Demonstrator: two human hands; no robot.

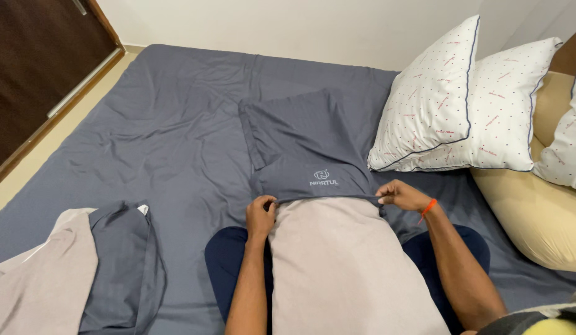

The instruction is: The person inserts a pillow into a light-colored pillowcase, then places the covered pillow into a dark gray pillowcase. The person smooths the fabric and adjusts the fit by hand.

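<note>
Bed sheet [164, 136]; fingers [263, 208] on pillowcase hem [325, 199]

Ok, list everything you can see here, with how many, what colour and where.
Pillow: one, beige, on the lap.
Pillowcase: one, grey, its open end at the pillow's top.
Bedsheet: one, grey, over the bed.
Dotted pillows: three, white, right, one cut off.
Bolster: one, yellow, right edge.
Folded covers: one pile, beige and grey, lower left.
Door: one, dark brown, upper left.
Left hand: grip on pillowcase edge.
Right hand: grip on pillowcase edge, orange wrist thread.
</note>
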